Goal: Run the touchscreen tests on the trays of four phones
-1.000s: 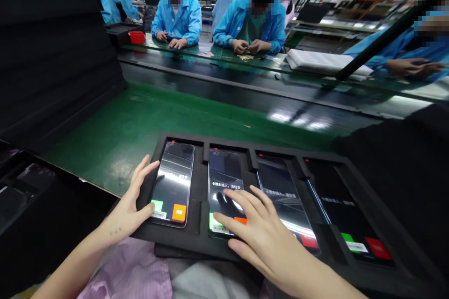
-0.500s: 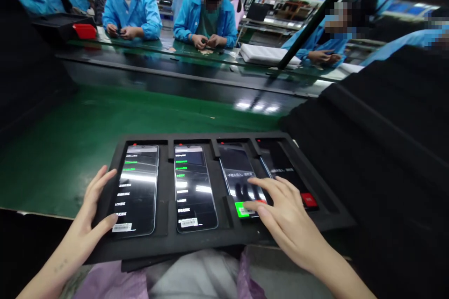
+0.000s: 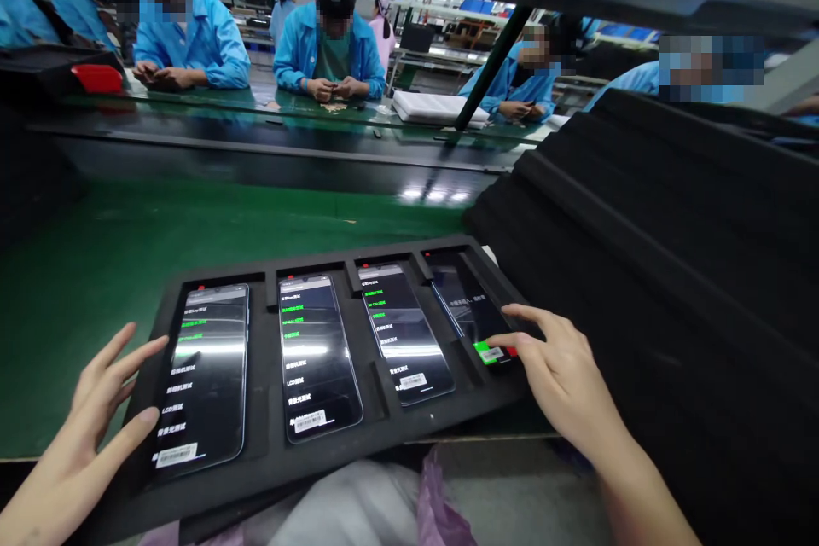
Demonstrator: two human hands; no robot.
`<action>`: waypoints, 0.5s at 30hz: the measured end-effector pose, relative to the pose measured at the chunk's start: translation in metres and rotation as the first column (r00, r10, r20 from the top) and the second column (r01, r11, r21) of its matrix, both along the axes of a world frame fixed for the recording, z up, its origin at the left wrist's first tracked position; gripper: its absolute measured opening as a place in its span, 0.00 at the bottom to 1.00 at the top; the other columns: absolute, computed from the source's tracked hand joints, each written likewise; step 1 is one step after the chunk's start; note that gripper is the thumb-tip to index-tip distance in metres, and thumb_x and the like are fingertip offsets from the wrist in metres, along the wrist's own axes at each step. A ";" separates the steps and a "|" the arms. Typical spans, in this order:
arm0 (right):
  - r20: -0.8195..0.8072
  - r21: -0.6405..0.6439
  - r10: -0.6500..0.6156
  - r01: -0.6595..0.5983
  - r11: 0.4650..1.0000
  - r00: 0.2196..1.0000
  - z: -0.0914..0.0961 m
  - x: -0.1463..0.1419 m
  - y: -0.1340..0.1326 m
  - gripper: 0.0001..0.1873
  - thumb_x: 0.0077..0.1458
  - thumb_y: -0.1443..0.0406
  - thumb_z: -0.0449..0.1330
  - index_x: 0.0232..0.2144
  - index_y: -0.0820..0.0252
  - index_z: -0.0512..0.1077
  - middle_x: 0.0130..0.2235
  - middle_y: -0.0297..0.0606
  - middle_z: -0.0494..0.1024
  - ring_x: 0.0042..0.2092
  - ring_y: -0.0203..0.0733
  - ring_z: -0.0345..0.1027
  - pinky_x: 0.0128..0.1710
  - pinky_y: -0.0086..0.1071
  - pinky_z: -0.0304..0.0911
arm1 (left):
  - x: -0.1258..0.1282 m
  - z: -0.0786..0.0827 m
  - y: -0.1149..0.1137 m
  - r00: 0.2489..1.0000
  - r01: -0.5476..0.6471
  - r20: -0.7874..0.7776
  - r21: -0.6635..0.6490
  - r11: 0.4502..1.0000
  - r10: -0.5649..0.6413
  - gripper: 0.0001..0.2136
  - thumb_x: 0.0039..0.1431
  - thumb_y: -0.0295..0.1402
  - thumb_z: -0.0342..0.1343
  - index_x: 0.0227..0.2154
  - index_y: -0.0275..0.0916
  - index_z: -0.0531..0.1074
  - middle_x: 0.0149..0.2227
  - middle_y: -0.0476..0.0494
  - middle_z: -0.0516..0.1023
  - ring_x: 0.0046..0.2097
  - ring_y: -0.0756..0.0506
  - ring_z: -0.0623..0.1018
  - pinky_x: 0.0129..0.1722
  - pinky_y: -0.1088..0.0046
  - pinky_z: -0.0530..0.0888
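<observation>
A black foam tray (image 3: 265, 461) holds a row of smartphones in separate slots, screens up. White and green lines of text list down the leftmost phone (image 3: 214, 375), the second phone (image 3: 318, 358) and the third phone (image 3: 409, 350). On the rightmost phone (image 3: 464, 294) a line of message text shows, with green and red blocks at its lower end. My right hand (image 3: 563, 375) is over that lower end, fingers extended, thumb by the green block. Fingers spread, my left hand (image 3: 95, 418) rests at the tray's left edge beside the leftmost phone.
Stacked black foam trays (image 3: 614, 256) rise at the right. The green tabletop (image 3: 192, 217) extends behind the tray. Across the bench, several people in blue coats work by a red bin (image 3: 95, 78) and a white stack (image 3: 435, 108). A dark post (image 3: 496, 68) stands between.
My right hand has moved from the third phone to the rightmost one. The third phone's screen switched from a message with coloured blocks to a list. The tray sits further left in view.
</observation>
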State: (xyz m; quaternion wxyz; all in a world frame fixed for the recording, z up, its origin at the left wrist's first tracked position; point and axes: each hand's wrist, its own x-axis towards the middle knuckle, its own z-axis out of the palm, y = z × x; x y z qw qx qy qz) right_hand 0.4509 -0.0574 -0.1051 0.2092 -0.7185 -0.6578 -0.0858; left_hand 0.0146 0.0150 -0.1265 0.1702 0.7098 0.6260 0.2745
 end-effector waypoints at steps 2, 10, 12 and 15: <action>-0.023 0.060 0.006 -0.005 0.998 1.000 0.002 0.000 0.003 0.25 0.61 0.61 0.40 0.29 0.53 0.77 0.45 0.39 0.71 0.47 0.47 0.65 0.44 0.46 0.62 | 0.005 0.009 -0.001 0.996 -0.036 0.083 -0.076 0.996 0.042 0.17 0.59 0.47 0.41 0.50 0.58 0.62 0.64 0.56 0.51 0.64 0.35 0.56 0.56 0.47 0.63; -0.110 0.059 0.254 -0.249 0.967 0.961 0.004 -0.036 0.014 0.23 0.61 0.65 0.41 0.31 0.53 0.77 0.40 0.39 0.70 0.45 0.43 0.63 0.48 0.44 0.59 | 0.012 0.023 -0.004 0.989 -0.014 0.145 -0.168 0.986 0.039 0.16 0.59 0.49 0.40 0.36 0.55 0.73 0.64 0.63 0.51 0.62 0.36 0.60 0.61 0.47 0.51; -0.113 0.022 0.329 -0.328 0.944 0.938 0.003 -0.047 0.014 0.23 0.61 0.65 0.42 0.32 0.52 0.77 0.40 0.39 0.70 0.46 0.43 0.62 0.51 0.46 0.57 | 0.010 0.020 -0.005 0.990 -0.004 0.138 -0.161 0.987 0.027 0.16 0.59 0.48 0.40 0.36 0.56 0.73 0.64 0.65 0.50 0.62 0.36 0.59 0.62 0.47 0.51; -0.108 -0.025 0.376 -0.381 0.924 0.920 0.003 -0.054 0.014 0.22 0.61 0.66 0.42 0.34 0.53 0.77 0.40 0.39 0.69 0.45 0.42 0.62 0.52 0.49 0.55 | 0.008 0.016 -0.007 0.993 0.001 0.120 -0.148 0.989 0.017 0.15 0.60 0.47 0.40 0.37 0.57 0.73 0.64 0.67 0.49 0.62 0.36 0.59 0.61 0.45 0.51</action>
